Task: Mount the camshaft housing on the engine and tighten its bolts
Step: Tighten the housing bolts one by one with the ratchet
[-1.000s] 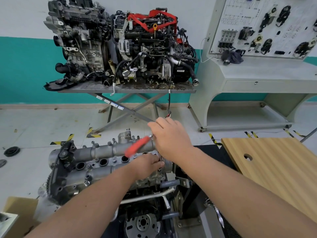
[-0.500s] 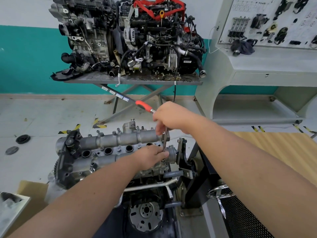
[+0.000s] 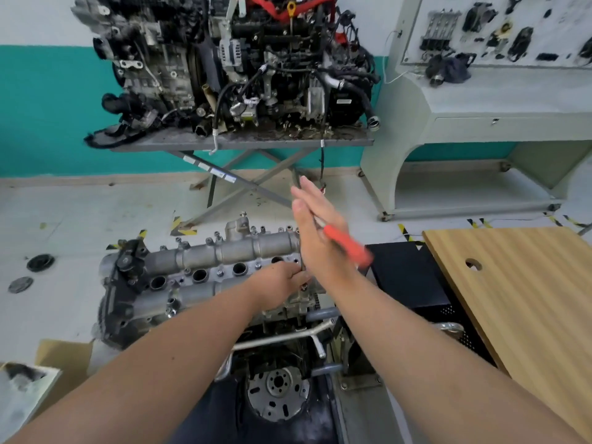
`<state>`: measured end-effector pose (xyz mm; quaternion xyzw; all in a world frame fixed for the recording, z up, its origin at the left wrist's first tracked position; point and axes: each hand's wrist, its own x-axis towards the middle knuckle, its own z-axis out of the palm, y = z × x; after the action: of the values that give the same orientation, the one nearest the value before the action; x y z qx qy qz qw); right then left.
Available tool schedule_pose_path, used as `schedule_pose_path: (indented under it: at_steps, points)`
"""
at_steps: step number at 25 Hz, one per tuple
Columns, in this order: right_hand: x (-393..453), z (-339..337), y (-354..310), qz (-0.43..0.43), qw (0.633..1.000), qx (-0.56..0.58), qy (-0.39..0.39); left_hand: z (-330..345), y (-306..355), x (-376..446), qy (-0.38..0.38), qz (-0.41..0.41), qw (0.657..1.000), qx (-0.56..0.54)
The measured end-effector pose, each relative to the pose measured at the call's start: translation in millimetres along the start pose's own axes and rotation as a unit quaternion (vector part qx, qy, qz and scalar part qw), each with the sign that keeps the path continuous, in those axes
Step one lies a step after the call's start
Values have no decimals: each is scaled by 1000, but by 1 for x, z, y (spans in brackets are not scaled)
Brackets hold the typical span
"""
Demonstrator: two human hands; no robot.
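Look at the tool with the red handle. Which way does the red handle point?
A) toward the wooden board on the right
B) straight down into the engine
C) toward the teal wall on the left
A: the red handle sticks out from behind the right hand toward the wooden board, on the person's right side.

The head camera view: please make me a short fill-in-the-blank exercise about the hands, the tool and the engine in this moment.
1. The ratchet handle beside the right hand is ____ in colour.
2. The right hand's fingers are straight, so the hand is ____.
3. The left hand rests on the ____ end of the camshaft housing.
4. The board with a round hole is made of ____.

Missing words: red; open; right; wood
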<state>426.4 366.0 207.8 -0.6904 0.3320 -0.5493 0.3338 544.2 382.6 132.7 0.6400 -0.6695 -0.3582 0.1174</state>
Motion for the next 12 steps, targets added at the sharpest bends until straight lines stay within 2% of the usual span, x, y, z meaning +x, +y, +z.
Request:
schedule_pose_path:
  at_steps: [1, 2, 4, 6, 8, 10, 12]
  points:
    - [2, -1, 5, -125, 984, -122, 14, 0, -1, -1, 2, 5, 1000, -4]
    - [6, -2, 7, -225, 948, -227, 14, 1, -2, 0, 9, 17, 1000, -4]
    - [15, -2, 4, -297, 873, -385, -35, 0, -1, 2, 16, 33, 999, 15]
    - [19, 2, -13, -263, 791, -543, -100, -1, -1, 2, -1, 34, 999, 35]
    - [30, 6, -31, -146, 744, -626, -183, -1, -2, 2, -7, 39, 999, 31]
    - [46, 5, -46, -49, 735, -618, -274, -2, -4, 0, 1, 41, 999, 27]
    - [60, 2, -54, 20, 752, -579, -313, 0, -5, -2, 7, 41, 999, 18]
